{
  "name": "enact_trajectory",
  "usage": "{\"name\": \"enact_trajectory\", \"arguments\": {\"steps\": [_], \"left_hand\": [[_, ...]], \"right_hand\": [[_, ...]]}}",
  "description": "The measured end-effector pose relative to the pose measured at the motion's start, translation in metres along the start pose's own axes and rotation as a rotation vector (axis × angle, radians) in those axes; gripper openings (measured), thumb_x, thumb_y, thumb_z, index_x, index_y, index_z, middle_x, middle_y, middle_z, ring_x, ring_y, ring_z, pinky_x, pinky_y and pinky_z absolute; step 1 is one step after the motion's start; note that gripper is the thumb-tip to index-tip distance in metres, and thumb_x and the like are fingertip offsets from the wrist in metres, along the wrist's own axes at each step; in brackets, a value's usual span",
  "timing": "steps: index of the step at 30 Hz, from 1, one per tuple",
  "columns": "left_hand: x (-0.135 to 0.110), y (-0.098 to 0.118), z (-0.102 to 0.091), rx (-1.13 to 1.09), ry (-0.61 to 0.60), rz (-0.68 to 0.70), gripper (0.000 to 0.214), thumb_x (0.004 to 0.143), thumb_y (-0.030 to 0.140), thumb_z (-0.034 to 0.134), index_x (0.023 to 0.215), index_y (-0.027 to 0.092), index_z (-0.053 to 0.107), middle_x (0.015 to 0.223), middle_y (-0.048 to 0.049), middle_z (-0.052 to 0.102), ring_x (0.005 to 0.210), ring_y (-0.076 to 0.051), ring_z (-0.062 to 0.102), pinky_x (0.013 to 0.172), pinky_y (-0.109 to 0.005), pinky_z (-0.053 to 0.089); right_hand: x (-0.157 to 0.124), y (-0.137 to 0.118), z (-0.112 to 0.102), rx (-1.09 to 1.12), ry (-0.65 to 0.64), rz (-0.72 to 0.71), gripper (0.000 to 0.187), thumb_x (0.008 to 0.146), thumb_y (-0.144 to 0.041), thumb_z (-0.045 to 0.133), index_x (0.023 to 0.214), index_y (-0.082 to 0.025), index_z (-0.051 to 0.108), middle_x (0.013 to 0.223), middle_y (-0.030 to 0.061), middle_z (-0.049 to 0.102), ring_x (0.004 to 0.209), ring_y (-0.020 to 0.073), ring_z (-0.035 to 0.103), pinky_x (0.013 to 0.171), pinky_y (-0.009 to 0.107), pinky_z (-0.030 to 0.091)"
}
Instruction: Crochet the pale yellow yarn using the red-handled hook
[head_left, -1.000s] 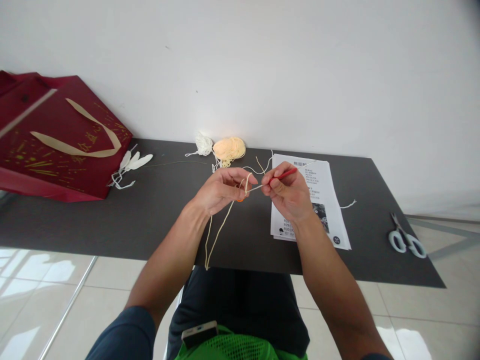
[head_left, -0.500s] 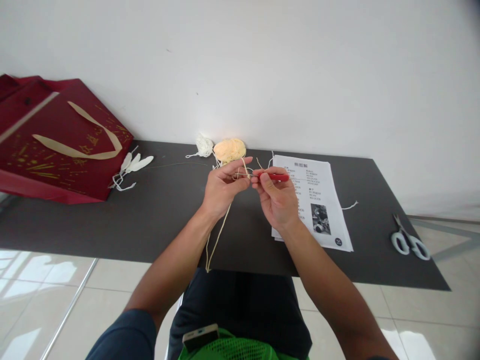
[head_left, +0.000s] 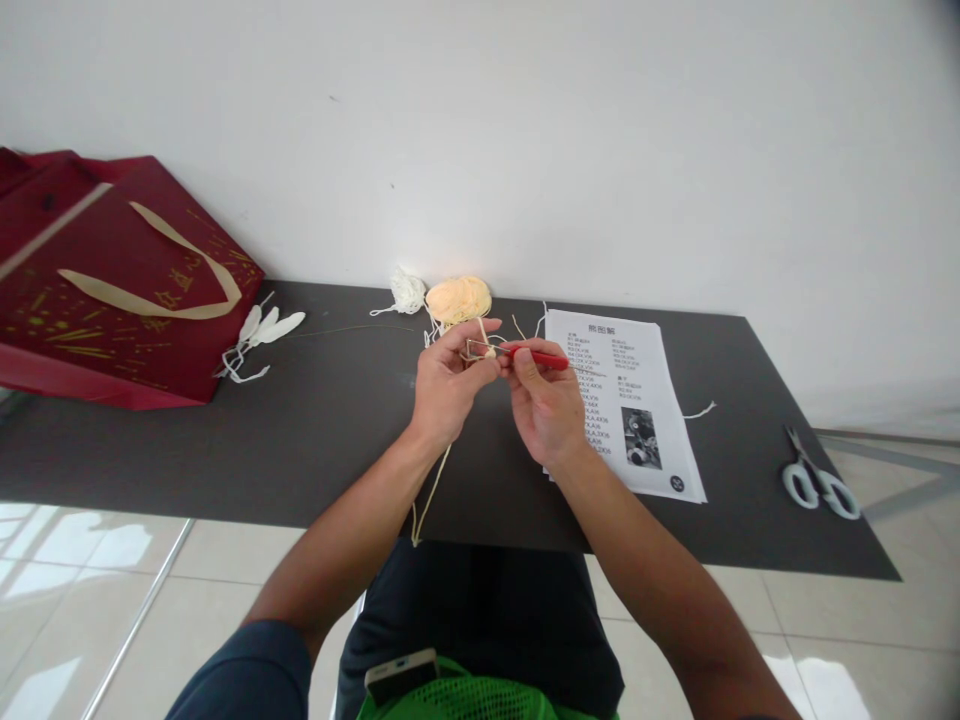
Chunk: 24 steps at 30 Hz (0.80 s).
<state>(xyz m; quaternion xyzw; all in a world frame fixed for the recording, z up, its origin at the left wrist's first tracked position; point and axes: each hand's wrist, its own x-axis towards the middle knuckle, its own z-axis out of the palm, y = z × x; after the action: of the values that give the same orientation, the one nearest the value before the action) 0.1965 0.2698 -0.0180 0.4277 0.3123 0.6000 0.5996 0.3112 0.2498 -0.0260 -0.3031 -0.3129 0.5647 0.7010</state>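
Red-handled metal crochet hook (head_left: 544, 357) sits pinched in your right hand (head_left: 545, 405); hold the cream yarn strand (head_left: 436, 481) taut, pinched by your left hand (head_left: 446, 385), mid-frame.

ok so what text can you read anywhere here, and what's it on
printed sheet: a heading and columns of short lines, all too small to read.
red bag: gold characters, too blurred to read.
red crochet hook in the right hand, yarn in the left hand: no lettering shows.
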Motion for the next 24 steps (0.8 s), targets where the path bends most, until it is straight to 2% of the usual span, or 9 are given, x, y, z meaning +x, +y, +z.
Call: {"name": "enact_trajectory", "arguments": {"steps": [8,15,24], "left_hand": [[0.0018,-0.0066,-0.0005,0.028,0.012,0.073,0.038,0.075,0.009,0.076,0.110,0.025,0.074,0.086,0.0022,0.068,0.073,-0.010,0.068,0.072,-0.024,0.060],[0.0014,-0.0050,0.0009,0.024,0.020,0.094,0.037,0.074,0.009,0.077,0.107,0.023,0.072,0.081,0.0038,0.060,0.069,-0.008,0.060,0.071,-0.023,0.057],[0.0013,-0.0021,0.0041,0.095,0.100,0.113,0.041,0.073,0.008,0.074,0.112,0.020,0.070,0.079,0.0035,0.065,0.065,-0.007,0.059,0.062,-0.020,0.051]], "right_hand": [[-0.0005,-0.0009,-0.0006,0.007,-0.033,0.001,0.015,0.082,-0.034,0.087,0.089,-0.028,0.075,0.091,-0.0045,0.080,0.078,0.0111,0.071,0.076,0.027,0.061],[0.0021,0.0017,-0.0034,0.032,-0.051,-0.019,0.014,0.083,-0.032,0.087,0.090,-0.029,0.075,0.094,-0.0061,0.080,0.079,0.0088,0.072,0.076,0.023,0.061],[0.0012,-0.0017,-0.0009,0.057,-0.037,-0.001,0.016,0.081,-0.032,0.088,0.088,-0.027,0.075,0.090,-0.0057,0.079,0.075,0.0077,0.070,0.073,0.021,0.060]]}}
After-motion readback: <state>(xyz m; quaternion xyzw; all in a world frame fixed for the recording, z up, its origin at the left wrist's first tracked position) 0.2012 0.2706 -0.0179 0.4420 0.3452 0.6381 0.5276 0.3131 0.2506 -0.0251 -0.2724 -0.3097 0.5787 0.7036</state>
